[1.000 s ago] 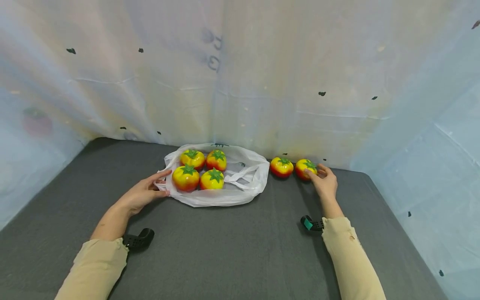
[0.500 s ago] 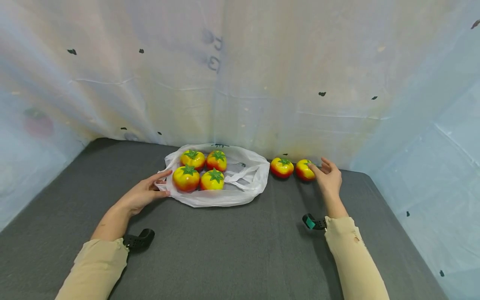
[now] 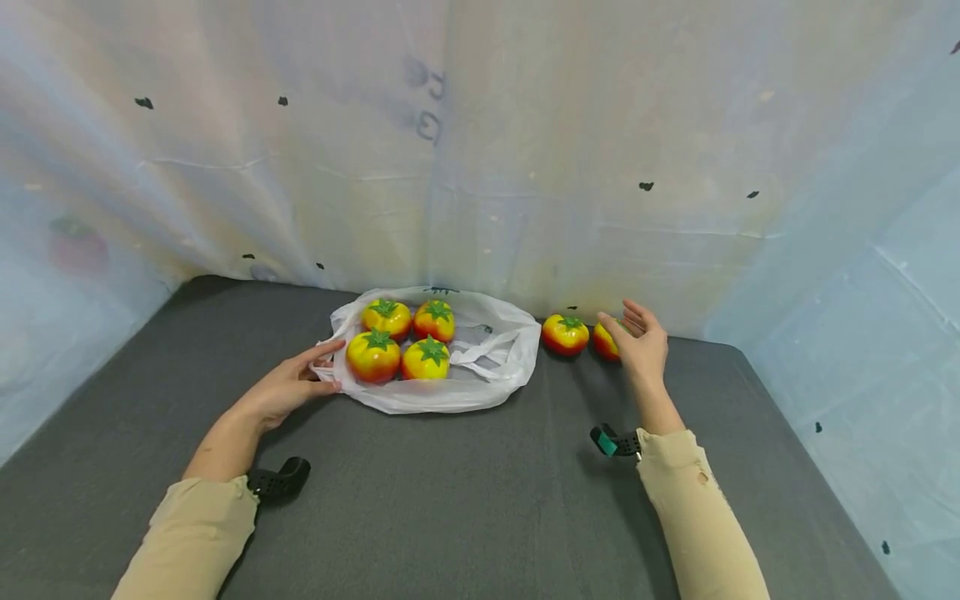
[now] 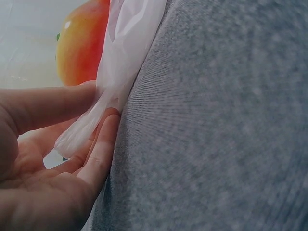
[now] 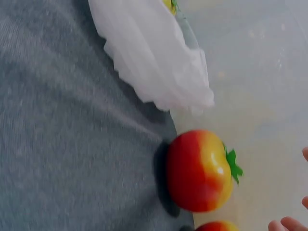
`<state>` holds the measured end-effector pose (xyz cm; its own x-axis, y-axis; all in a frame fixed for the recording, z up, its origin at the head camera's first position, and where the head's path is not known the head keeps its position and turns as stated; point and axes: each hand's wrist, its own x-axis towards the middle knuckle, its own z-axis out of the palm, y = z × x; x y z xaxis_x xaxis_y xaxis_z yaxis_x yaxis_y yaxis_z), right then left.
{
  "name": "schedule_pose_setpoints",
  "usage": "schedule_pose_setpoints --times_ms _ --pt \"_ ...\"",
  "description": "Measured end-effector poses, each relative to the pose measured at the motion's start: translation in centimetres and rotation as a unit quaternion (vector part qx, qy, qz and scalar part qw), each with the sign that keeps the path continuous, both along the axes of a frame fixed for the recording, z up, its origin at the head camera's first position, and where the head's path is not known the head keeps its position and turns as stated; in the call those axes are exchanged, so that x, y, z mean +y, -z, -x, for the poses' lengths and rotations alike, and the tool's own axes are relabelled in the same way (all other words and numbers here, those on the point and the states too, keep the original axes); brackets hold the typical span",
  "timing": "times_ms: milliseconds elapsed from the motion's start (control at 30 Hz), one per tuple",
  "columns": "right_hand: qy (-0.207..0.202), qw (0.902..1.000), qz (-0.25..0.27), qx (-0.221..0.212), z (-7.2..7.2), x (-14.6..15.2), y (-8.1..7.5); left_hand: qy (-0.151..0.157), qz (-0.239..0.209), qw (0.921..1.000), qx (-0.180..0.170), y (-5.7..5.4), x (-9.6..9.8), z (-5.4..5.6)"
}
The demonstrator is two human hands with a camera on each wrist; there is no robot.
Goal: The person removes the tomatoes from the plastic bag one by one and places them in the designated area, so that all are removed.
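A white plastic bag (image 3: pixel 523 343) lies mouth up on the dark table, with several red-and-yellow tomatoes (image 3: pixel 372 360) in its left part. My left hand (image 3: pixel 279 393) holds the bag's left edge; in the left wrist view a twisted strip of the bag (image 4: pixel 122 57) passes between thumb and fingers. Right of the bag rests one tomato (image 3: pixel 565 335), with green leaves on top. Beside it a second tomato (image 3: pixel 606 345) is partly hidden by my right hand (image 3: pixel 645 348), which hovers above it, fingers apart and holding nothing. The right wrist view catches only its fingertips (image 5: pixel 291 224).
The dark grey cloth-covered table (image 3: pixel 450 500) reaches back to a pale plastic sheet (image 3: pixel 525 167) hanging behind it. Similar sheeting (image 3: pixel 885 350) closes the right side. Both loose tomatoes sit near the table's back edge.
My right hand was touching the rightmost tomato, drew off to the right, and has now come left over it, a little higher. The left hand and bag have stayed put.
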<state>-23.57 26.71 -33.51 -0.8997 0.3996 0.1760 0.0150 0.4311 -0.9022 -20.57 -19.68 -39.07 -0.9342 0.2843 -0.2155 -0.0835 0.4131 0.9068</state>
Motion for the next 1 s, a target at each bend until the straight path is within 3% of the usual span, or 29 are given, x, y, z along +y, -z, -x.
schedule_pose_setpoints --times_ms 567,1000 --pt "-0.069 0.9967 0.033 0.025 0.6 -4.1 -0.1 0.001 -0.001 1.0 0.004 0.0 -0.1 0.2" --pt "-0.11 0.9933 0.038 0.001 0.6 -6.6 0.5 -0.001 0.001 1.0 0.007 -0.3 0.1 -0.3"
